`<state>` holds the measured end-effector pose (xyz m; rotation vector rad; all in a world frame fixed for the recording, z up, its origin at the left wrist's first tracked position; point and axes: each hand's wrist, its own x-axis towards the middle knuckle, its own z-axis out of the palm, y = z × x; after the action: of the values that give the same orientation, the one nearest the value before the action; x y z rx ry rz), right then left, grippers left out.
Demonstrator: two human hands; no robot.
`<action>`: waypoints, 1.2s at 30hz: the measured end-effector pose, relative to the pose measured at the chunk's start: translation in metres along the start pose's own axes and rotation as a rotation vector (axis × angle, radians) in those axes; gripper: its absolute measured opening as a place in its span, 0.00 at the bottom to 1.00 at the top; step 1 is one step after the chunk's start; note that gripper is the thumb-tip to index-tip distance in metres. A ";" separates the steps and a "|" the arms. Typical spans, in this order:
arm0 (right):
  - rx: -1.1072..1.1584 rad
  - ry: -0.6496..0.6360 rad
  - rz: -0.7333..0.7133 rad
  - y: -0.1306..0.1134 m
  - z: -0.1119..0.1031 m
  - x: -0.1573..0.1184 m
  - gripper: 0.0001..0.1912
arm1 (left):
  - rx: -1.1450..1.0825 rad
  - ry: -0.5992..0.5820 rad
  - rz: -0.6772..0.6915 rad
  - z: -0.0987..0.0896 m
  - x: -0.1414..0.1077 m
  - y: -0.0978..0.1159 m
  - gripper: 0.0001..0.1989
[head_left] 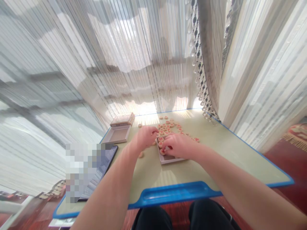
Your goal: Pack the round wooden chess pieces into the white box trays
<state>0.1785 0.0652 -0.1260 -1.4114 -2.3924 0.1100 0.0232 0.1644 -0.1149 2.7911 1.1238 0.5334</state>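
Note:
A shallow white box [173, 160] lies on the table, with round wooden Chinese chess pieces [161, 144] lined up along its left side. My right hand [178, 146] reaches over the box, its thumb and fingers closed on a chess piece [162, 152] at the near left corner. By the box's far left edge is my left hand [145, 137], fingers curled together beside the pieces. What those fingers hold, if anything, is hidden. Many loose pieces [167, 129] with red or dark marks are spread beyond the box. One piece [140, 155] sits apart, left of the box.
The pale table [235, 153] has a blue rim and a blue front trough [175, 192]. At the left stand an open box part [117, 134], a stacked patterned box [122, 119] and a tablet [100, 172], partly blurred out. String curtains [115, 57] hang behind the far edge.

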 end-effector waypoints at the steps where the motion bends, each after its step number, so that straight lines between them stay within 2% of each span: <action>1: -0.009 0.023 0.005 0.002 0.000 0.000 0.05 | 0.024 -0.001 -0.006 0.000 0.000 0.000 0.17; 5: -0.102 0.089 0.116 0.008 -0.001 0.001 0.08 | 0.124 -0.036 -0.058 -0.002 -0.001 0.003 0.17; 8: -0.195 0.061 0.175 0.008 -0.003 0.002 0.10 | 0.178 -0.088 -0.063 -0.006 -0.003 0.009 0.17; 12: -0.254 0.014 0.170 0.006 -0.002 0.003 0.13 | 0.211 -0.128 -0.041 -0.006 -0.004 0.013 0.16; 25: -0.278 -0.040 0.185 0.004 0.002 0.003 0.14 | 0.190 -0.112 -0.045 -0.005 -0.003 0.011 0.16; 36: -0.246 -0.029 0.186 0.006 0.001 0.002 0.15 | 0.176 -0.098 -0.046 -0.006 -0.004 0.011 0.16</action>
<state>0.1822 0.0702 -0.1279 -1.7527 -2.3562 -0.1221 0.0259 0.1534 -0.1086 2.8928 1.2680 0.3030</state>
